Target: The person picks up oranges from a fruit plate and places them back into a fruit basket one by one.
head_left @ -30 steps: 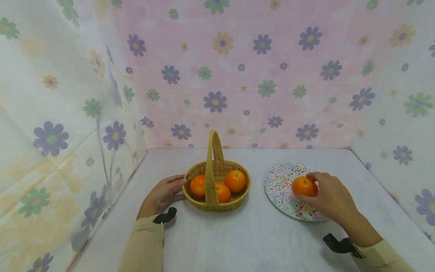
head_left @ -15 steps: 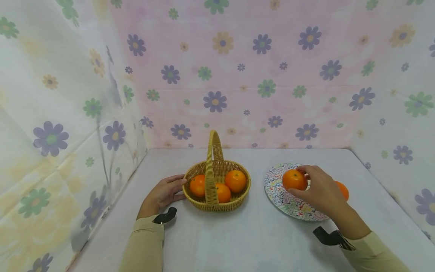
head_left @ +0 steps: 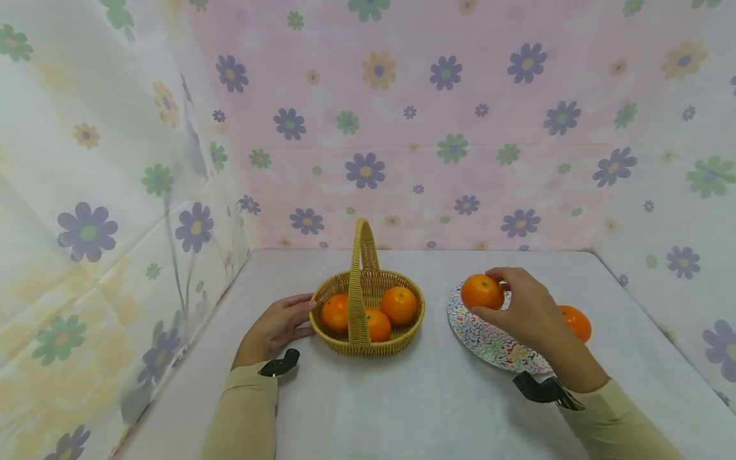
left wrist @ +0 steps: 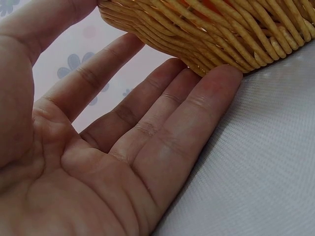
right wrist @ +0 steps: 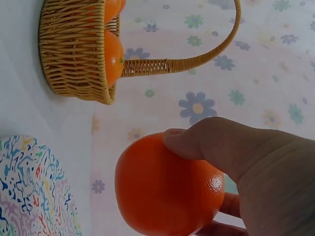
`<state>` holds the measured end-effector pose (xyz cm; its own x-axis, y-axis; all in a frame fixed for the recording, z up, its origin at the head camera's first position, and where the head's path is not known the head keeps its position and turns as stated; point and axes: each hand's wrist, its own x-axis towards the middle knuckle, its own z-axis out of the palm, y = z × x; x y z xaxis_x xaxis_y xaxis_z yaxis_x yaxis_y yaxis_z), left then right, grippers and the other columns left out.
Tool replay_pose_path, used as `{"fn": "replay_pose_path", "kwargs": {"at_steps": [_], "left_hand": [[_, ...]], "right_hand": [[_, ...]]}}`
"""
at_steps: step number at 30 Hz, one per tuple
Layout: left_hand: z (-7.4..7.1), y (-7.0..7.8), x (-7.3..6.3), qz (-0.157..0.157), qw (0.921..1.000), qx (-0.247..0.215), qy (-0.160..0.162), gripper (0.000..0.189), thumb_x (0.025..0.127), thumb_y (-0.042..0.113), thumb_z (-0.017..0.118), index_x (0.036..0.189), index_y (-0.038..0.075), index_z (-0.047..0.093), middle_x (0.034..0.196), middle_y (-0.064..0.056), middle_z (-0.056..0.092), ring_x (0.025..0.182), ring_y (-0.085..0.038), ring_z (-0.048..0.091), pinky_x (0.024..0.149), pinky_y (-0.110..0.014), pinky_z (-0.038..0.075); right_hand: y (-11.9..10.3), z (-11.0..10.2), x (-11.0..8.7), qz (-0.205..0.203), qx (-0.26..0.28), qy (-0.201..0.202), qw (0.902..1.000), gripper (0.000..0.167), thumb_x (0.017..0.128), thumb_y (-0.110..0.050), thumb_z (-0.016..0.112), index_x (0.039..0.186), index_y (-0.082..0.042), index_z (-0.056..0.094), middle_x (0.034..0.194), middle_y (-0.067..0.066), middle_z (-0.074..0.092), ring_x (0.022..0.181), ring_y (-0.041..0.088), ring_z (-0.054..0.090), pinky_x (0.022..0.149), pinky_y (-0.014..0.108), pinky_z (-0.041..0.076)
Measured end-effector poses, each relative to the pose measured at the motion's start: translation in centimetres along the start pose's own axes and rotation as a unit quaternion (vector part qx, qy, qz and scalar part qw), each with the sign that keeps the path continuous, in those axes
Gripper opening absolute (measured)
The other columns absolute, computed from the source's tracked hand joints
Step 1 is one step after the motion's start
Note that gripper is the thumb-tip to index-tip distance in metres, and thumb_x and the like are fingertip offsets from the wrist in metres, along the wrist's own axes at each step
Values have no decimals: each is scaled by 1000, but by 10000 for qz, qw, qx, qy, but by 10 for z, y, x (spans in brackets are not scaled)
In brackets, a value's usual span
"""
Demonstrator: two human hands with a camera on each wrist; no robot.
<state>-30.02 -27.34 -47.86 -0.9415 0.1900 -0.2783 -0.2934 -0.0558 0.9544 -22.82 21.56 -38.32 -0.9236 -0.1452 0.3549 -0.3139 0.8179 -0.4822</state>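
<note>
My right hand (head_left: pixel 526 310) pinches an orange (head_left: pixel 482 292) between thumb and fingers. In the head view it is over the round, multicoloured patterned plate (head_left: pixel 500 348); in the right wrist view the held orange (right wrist: pixel 167 187) is clear of the plate. Another orange (head_left: pixel 577 322) lies at the plate's right side, partly behind my wrist; whether it rests on the plate I cannot tell. With fairly straight fingers, my left hand (head_left: pixel 282 324) touches the left side of a wicker basket (head_left: pixel 393 348). Inside the basket are three oranges (head_left: pixel 399 305), one partly behind the handle.
The basket's tall arched handle (head_left: pixel 358 275) rises over its middle. A white cloth covers the table (head_left: pixel 402 402). Flower-patterned fabric walls (head_left: pixel 408 147) stand at the back and on both sides. Black wrist mounts (head_left: pixel 540 388) sit at the cuffs.
My right hand has carried its orange left and slightly up, from the plate's right part toward its upper left. More of the other orange shows now. My left hand stays at the basket.
</note>
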Motion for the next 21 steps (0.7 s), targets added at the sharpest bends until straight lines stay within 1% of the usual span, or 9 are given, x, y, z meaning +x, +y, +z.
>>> {"fn": "replay_pose_path", "kwargs": {"at_steps": [4, 13, 21], "left_hand": [[0, 1, 0, -7, 10000, 43, -12, 65, 96, 28, 76, 152, 7, 49, 144, -7, 61, 119, -19, 68, 99, -48, 59], [-1, 0, 0, -25, 10000, 10, -18, 64, 96, 26, 75, 152, 7, 49, 138, -4, 65, 117, -19, 68, 99, -48, 59], [-1, 1, 0, -31, 10000, 22, -12, 64, 96, 27, 76, 151, 7, 50, 140, -5, 63, 118, -19, 68, 99, -47, 59]], "right_hand": [[-6, 1, 3, 39, 79, -34, 10000, 69, 80, -37, 90, 135, -8, 59, 130, 14, 61, 109, 34, 62, 85, 54, 61], [-17, 4, 14, -69, 311, 81, 9995, 69, 82, -38, 89, 136, -10, 57, 130, 13, 60, 109, 34, 64, 86, 53, 61], [-31, 4, 22, -126, 527, 69, 9985, 69, 82, -37, 89, 137, -11, 57, 134, 12, 60, 111, 35, 67, 87, 53, 62]]}}
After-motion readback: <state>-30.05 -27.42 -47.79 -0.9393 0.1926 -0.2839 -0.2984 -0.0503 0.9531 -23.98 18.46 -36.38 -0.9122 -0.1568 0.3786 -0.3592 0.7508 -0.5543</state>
